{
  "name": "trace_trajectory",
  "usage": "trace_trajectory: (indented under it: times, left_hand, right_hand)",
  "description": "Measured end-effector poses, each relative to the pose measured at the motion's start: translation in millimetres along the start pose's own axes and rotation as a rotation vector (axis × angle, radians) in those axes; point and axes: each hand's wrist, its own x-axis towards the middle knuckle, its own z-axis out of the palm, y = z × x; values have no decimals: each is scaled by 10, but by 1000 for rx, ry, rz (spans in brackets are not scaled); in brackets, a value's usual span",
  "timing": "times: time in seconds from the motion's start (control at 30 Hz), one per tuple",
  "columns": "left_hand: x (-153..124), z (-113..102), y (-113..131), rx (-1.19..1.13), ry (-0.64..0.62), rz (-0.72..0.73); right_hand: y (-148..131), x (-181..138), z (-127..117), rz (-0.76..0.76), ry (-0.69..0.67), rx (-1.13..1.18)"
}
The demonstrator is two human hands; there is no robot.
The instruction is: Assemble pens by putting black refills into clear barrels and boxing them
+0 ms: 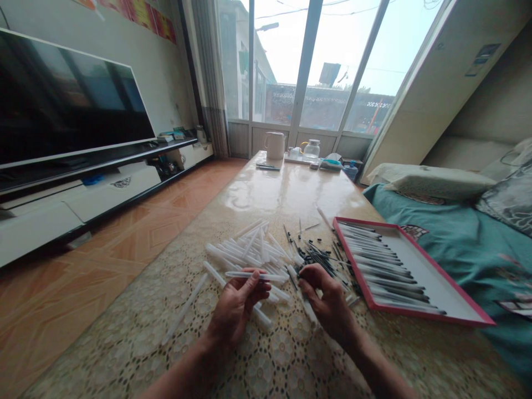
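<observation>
My left hand (243, 299) is closed around a whitish pen barrel (272, 277), thumb on top, the barrel lying level and pointing right. To the right, my right hand (324, 293) pinches thumb and forefinger together by the dark pen parts; a small black bit shows at the fingertips, too small to name. Behind my left hand lies a loose heap of white translucent pen barrels (236, 249). Past my right hand are scattered black refills and small black pieces (318, 257). A red-rimmed tray (453, 285) at the right holds a row of pens (382, 260) with dark ends.
The long table (199, 332) has a patterned cover. A beige pitcher (275, 146), a glass jug (311, 149) and a tissue pack (331, 163) stand at its far end. A sofa with a green cover (469, 233) is on the right, a television (70, 105) on the left.
</observation>
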Motion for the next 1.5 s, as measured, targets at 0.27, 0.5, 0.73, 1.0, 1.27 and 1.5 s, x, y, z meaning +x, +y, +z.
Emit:
trace_trajectory:
  times: [0.27, 0.5, 0.73, 1.0, 1.27, 1.5]
  left_hand:
    - [-6, 4, -44, 32, -54, -27]
    - [16, -9, -76, 24, -78, -36]
    - [14, -17, -72, 53, -116, -20]
    - [6, -23, -82, 101, -188, 2]
    - [9, 3, -61, 97, -127, -4]
    - [16, -10, -61, 102, -157, -23]
  right_hand:
    - [-111, -60, 113, 104, -24, 306]
    - [-109, -55, 130, 104, -25, 331]
    - [-130, -68, 171, 181, -21, 477]
    - [-28, -105, 209, 206, -86, 366]
    - [-71, -99, 161, 159, -155, 260]
    - [-5, -126, 188, 168, -203, 275]
